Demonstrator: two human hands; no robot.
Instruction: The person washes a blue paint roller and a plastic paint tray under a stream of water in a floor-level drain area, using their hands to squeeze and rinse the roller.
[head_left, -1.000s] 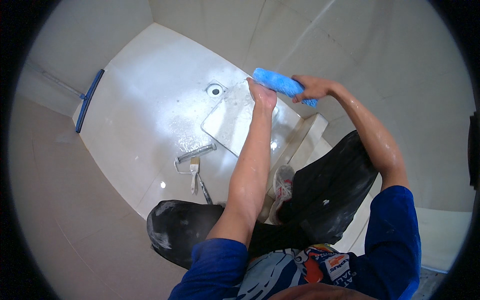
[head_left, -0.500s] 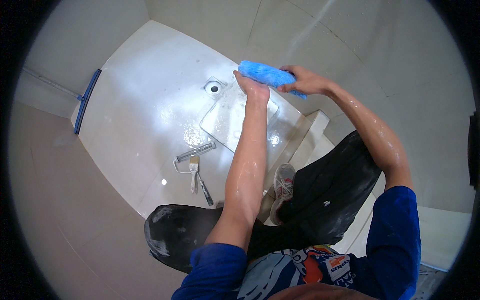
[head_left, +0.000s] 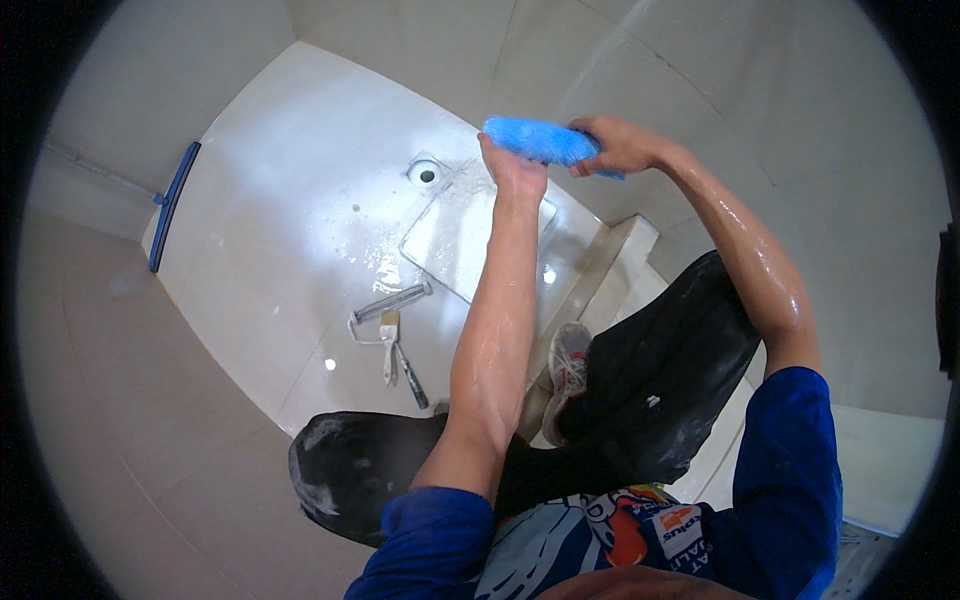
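Note:
A fluffy blue paint roller cover (head_left: 535,138) is held over the wet floor, lying nearly level between my two hands. My left hand (head_left: 516,170) supports it from below near its left end, fingers curled against it and partly hidden. Around its right end my right hand (head_left: 622,146) is closed, thumb on the near side. Both forearms shine with water. Below on the tiles lie a bare roller frame (head_left: 392,301) with a dark-ended handle and a paintbrush (head_left: 389,345) resting against it.
A round floor drain (head_left: 427,175) sits beside a square inset panel (head_left: 440,243). A blue floor squeegee (head_left: 175,207) leans at the left wall. A raised ledge (head_left: 620,255) runs along the right, near my shoe (head_left: 568,370). A pale streak (head_left: 605,55) crosses the far wall.
The roller cover has shifted slightly right and turned a little more level. Both hands have moved with it, keeping their hold. The tools on the floor stay put.

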